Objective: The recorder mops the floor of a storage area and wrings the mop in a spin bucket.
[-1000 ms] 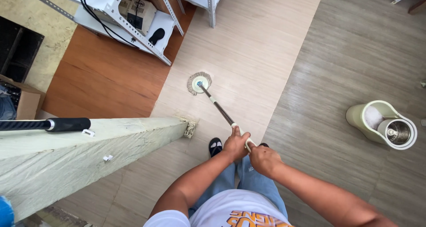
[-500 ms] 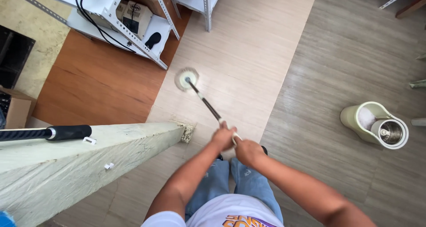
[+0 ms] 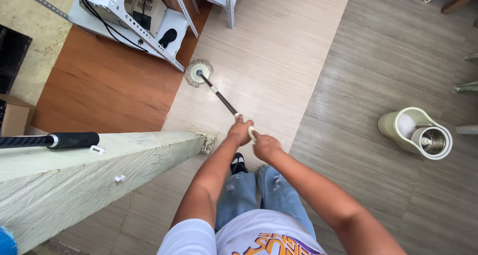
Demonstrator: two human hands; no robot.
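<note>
Both arms reach forward, nearly straight. The left hand (image 3: 240, 131) and right hand (image 3: 265, 146) are clenched around the mop handle (image 3: 222, 99), left ahead of right. The round mop head (image 3: 199, 72) rests on the floor (image 3: 279, 51) at eleven o'clock, beside the metal shelf (image 3: 149, 41).
</note>
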